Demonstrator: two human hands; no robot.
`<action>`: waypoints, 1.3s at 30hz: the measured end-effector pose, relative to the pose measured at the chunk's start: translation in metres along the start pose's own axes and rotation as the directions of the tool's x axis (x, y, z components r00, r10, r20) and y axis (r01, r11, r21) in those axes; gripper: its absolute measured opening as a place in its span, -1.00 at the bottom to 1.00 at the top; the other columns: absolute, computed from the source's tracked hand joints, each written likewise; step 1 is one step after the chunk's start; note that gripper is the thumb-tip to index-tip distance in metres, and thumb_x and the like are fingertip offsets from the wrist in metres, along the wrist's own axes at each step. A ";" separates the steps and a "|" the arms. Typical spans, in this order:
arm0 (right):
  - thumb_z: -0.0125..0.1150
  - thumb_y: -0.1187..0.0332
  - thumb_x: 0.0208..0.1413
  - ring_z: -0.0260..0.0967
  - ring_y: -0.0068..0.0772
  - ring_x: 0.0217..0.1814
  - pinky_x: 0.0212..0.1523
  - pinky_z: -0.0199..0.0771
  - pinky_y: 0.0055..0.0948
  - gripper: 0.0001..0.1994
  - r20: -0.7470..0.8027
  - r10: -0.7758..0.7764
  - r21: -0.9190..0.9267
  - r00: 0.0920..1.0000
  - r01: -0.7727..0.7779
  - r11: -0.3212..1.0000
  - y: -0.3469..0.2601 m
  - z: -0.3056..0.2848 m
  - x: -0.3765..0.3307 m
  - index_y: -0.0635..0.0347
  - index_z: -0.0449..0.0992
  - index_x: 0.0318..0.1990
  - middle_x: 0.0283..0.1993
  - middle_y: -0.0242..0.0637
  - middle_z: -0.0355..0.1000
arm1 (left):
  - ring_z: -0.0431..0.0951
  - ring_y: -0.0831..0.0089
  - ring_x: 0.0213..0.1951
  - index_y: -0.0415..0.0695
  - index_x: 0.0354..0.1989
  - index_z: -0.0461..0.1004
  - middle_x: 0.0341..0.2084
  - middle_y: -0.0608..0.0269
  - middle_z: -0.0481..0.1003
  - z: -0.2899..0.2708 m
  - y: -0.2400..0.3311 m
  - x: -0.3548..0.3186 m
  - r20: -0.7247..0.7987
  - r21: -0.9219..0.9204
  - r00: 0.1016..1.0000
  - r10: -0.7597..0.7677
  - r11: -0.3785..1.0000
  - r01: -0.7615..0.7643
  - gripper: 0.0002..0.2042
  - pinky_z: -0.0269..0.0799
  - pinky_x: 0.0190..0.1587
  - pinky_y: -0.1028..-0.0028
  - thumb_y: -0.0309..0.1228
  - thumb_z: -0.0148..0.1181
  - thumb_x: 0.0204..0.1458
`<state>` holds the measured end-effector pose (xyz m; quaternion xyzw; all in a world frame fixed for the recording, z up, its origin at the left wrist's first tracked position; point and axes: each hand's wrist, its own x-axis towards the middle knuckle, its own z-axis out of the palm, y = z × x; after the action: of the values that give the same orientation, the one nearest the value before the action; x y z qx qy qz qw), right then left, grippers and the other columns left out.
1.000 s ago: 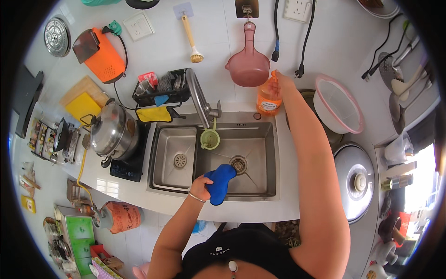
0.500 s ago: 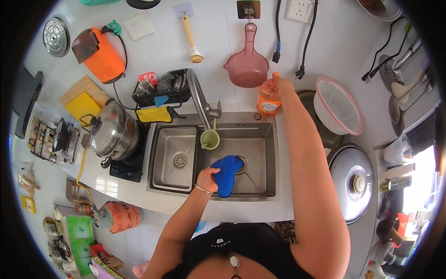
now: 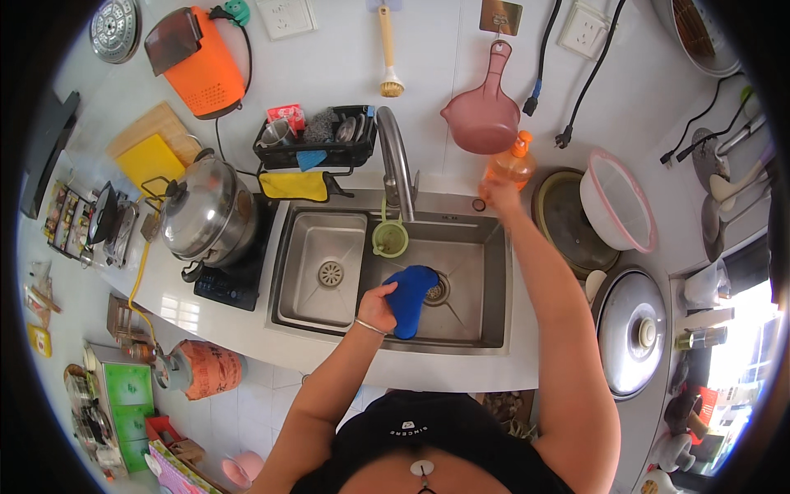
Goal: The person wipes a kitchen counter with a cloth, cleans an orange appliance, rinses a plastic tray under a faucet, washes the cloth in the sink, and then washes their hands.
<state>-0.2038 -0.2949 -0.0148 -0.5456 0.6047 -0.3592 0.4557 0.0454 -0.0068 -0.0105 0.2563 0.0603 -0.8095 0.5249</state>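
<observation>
My left hand (image 3: 378, 309) is closed on a soft blue cloth (image 3: 414, 298), held over the right basin of the steel sink (image 3: 504, 284). At the back right of the sink stands an orange bottle (image 3: 518, 163) with an orange top. My right hand (image 3: 500, 196) is in front of the bottle's lower part and hides it. Its fingers are blurred, so I cannot tell whether they grip the bottle. A green strainer ladle (image 3: 390, 240) hangs by the faucet (image 3: 397, 156), above the basin.
A steel pot (image 3: 206, 212) sits on a black cooktop (image 3: 228, 286) at the left. A black rack (image 3: 317, 148) and a yellow cloth (image 3: 293, 186) are behind the sink. A pink pan (image 3: 483, 118) hangs above the bottle. Right are a pink-rimmed basin (image 3: 619, 202) and a large lid (image 3: 632, 333).
My right hand has moved from the bottle's top down to its lower part. My left hand still holds the blue cloth over the sink. The whole view has shifted.
</observation>
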 end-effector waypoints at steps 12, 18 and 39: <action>-0.03 0.42 0.00 0.45 -0.14 -0.19 -0.25 0.45 -0.21 -0.81 0.514 -0.389 -0.753 0.764 0.619 0.221 -0.079 0.113 -0.025 0.06 0.42 -0.20 -0.30 -0.20 0.48 | 0.40 0.12 0.03 -0.33 0.07 0.26 0.00 -0.01 0.39 -0.001 0.016 0.015 -0.008 -0.045 1.000 0.020 0.999 -0.020 -0.63 0.29 0.10 0.20 -0.44 -0.06 0.08; -0.04 0.45 -0.01 0.46 -0.15 -0.24 -0.28 0.46 -0.24 -0.76 0.453 -0.409 -0.736 0.792 0.591 0.329 -0.054 0.109 -0.024 0.13 0.43 -0.15 -0.32 -0.16 0.49 | 0.41 0.13 0.01 -0.31 0.04 0.29 -0.02 0.01 0.41 0.009 0.017 0.022 -0.064 -0.055 0.998 0.017 0.998 -0.021 -0.66 0.28 0.11 0.21 -0.43 -0.09 0.11; -0.37 -0.14 0.19 -0.25 0.02 0.43 0.29 -0.37 0.19 -0.33 0.255 -0.327 -0.170 0.910 0.375 0.911 0.043 0.164 -0.216 0.20 0.13 0.25 0.36 0.09 -0.12 | 0.31 0.33 0.11 -0.15 0.12 0.23 0.06 0.22 0.35 0.005 -0.017 0.092 -0.269 0.009 0.927 0.263 0.963 -0.271 -0.57 0.13 0.20 0.29 -0.14 -0.10 0.18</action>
<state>-0.0658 -0.0647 -0.0737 -0.7284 0.4770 -0.3049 0.3858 -0.0006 -0.0763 -0.0526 0.3614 0.1067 -0.6876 0.6206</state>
